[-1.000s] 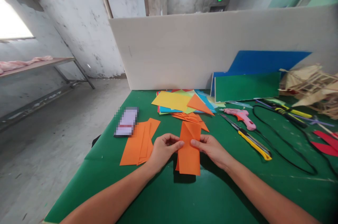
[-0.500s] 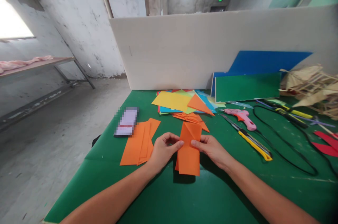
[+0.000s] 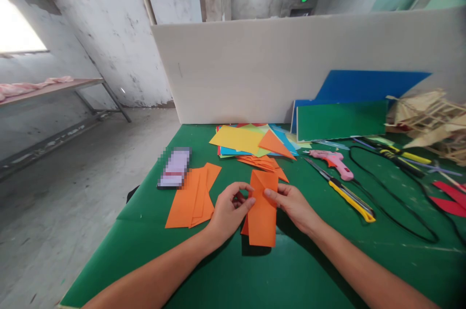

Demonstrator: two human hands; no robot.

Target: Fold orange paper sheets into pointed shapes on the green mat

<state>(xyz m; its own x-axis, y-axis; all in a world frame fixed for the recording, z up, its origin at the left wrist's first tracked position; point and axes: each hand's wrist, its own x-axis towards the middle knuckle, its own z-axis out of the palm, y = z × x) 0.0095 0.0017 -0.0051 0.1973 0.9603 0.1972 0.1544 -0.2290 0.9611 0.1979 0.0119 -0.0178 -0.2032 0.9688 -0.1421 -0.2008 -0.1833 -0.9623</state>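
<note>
A folded strip of orange paper (image 3: 262, 221) is held upright just over the green table, with a diagonal crease near its top. My left hand (image 3: 233, 209) pinches its left edge between thumb and fingers. On the right edge, my right hand (image 3: 293, 204) grips it with the thumb in front and the fingers behind, partly hidden. Another orange layer shows behind the strip at its lower left. Several loose orange paper strips (image 3: 184, 204) lie left of my left hand. Beyond my hands sits a pile of folded orange pieces (image 3: 257, 161).
A phone (image 3: 176, 166) lies at the left table edge. Coloured sheets (image 3: 236, 139) are stacked at the back. To the right lie a pink glue gun (image 3: 340, 166) with a black cord, a yellow utility knife (image 3: 353, 201) and pliers. A white board (image 3: 233, 71) stands behind.
The orange paper strip has shifted slightly right and down toward me, and both hands have moved a little with it. The left fingers have curled slightly; everything else stays put.
</note>
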